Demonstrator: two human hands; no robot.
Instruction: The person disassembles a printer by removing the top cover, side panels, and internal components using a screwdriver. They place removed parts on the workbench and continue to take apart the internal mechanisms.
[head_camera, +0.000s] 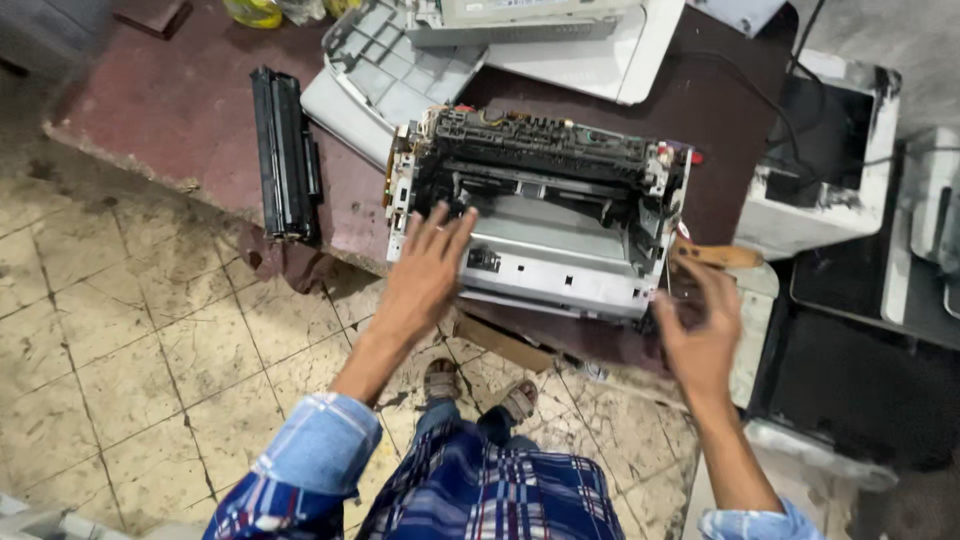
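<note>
At centre frame, the stripped printer sits on the maroon table, left hand flat and open on it, right hand loosely open at its right corner, seemingly steadying it, a firmer hold needed to turn it.

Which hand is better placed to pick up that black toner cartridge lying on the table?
Probably the left. The left hand rests on the stripped printer's left front, the side nearer the black cartridge. The right hand is at the printer's far right corner, with the printer in between.
</note>
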